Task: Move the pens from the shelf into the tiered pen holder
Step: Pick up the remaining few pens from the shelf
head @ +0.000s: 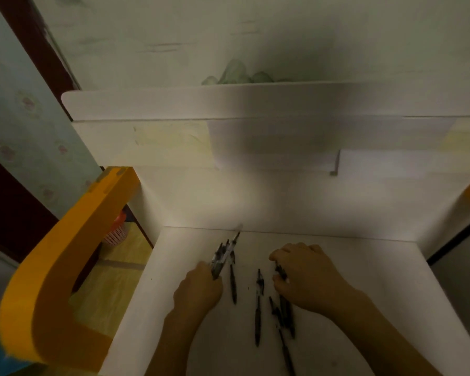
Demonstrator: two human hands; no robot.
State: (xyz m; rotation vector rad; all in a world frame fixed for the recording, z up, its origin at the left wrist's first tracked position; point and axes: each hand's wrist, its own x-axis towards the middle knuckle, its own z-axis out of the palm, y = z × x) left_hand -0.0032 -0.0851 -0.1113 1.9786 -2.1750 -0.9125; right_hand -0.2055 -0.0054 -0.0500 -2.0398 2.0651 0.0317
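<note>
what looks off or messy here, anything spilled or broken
Nothing looks spilled or broken. The only untidy part: several loose pens lie scattered at differing angles on the white surface. The left hand grips a bundle of pens; the right hand is picking up another. No pen holder is in view.

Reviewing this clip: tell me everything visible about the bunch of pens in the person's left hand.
The bunch of dark pens with silvery-clear barrels is held in the person's left hand, whose fingers curl round the lower ends. Several pens, count unclear through blur, fan slightly and point up and away toward the back wall of the white shelf surface. Their tips look dark and narrow; the material looks like plastic. The bunch is tilted, lifted above or just at the surface. One loose dark pen lies right beside it; contact cannot be told.
</note>
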